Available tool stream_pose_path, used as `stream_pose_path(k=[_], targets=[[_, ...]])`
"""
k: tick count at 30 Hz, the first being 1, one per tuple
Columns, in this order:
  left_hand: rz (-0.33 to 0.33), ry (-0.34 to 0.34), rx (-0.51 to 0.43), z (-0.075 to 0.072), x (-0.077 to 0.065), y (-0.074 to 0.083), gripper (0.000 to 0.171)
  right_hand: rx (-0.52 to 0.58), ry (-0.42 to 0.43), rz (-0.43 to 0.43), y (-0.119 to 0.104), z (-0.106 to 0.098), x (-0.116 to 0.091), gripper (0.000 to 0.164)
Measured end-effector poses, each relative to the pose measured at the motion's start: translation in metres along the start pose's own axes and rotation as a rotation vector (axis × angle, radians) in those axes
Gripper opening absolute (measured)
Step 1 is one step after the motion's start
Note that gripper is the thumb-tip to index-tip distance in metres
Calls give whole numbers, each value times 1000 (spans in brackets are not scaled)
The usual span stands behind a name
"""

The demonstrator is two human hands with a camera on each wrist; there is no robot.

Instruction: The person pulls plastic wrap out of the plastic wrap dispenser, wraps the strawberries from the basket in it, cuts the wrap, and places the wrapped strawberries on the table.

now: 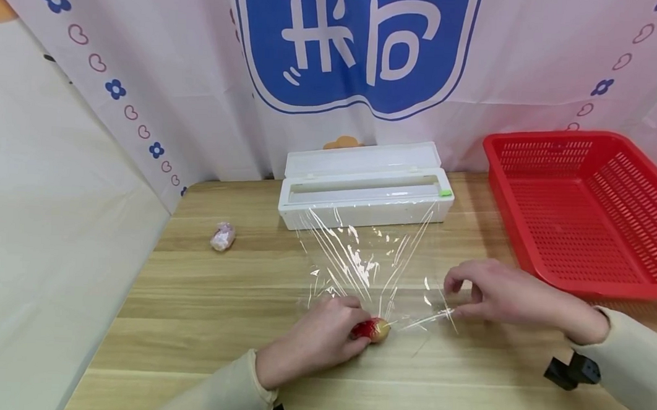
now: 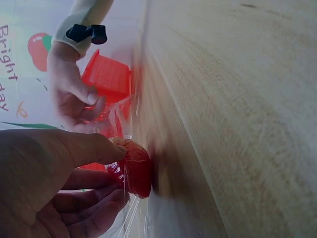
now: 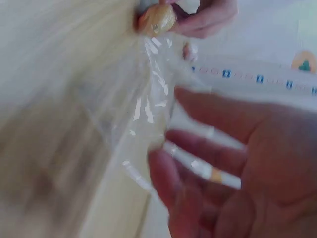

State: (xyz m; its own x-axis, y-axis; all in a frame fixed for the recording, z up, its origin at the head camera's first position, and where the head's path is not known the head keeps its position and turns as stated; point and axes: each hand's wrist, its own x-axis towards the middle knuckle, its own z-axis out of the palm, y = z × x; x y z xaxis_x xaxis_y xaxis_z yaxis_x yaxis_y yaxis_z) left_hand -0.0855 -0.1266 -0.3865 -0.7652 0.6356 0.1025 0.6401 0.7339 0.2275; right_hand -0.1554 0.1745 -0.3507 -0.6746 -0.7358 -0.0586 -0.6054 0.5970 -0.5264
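Note:
On the table, my left hand (image 1: 322, 331) grips a small, roundish red-and-yellow fruit (image 1: 379, 330) with thumb and fingers. Clear cling film (image 1: 359, 262) lies over the fruit and stretches back to a white film dispenser box (image 1: 364, 213), whose lid is raised. In the left wrist view, the fruit (image 2: 137, 171) shows shiny, creased film on its skin. My right hand (image 1: 499, 294) is to the right of the fruit, at the bunched side edge of the film. Its thumb and fingers (image 3: 208, 144) stand apart in the right wrist view, loosely bent, with film just beyond them.
A red plastic basket (image 1: 526, 265) stands at the right. Towards the left of the table lies a small film-wrapped whitish-purple item (image 1: 223, 236). A printed white curtain (image 1: 202, 68) hangs behind the dispenser box.

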Motion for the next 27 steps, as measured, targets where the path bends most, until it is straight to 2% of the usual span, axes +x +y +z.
stream_pose_path(k=[3,5,7,10,13,15,18,27], targets=[[-5,-4,-11,0,0,0,16,-174,138,17,-16,1,2,21],[-12,-11,-17,0,0,0,17,-223,203,-30,-26,5,5,19],[-20,-17,-25,1,1,0,18,-219,232,-124,-37,11,7,16],[-24,-21,-41,0,1,-1,18,-197,228,-293,-50,24,11,15],[-26,-24,-62,-1,1,-2,17,-210,221,-445,-60,40,17,20],[-35,-35,-76,-2,1,-2,18,-239,239,-514,-62,50,21,27],[-50,-50,-90,-3,1,-3,19,-268,251,-535,-64,62,27,33],[-71,-34,-184,-2,2,-9,17,-270,248,-430,-60,75,41,28]])
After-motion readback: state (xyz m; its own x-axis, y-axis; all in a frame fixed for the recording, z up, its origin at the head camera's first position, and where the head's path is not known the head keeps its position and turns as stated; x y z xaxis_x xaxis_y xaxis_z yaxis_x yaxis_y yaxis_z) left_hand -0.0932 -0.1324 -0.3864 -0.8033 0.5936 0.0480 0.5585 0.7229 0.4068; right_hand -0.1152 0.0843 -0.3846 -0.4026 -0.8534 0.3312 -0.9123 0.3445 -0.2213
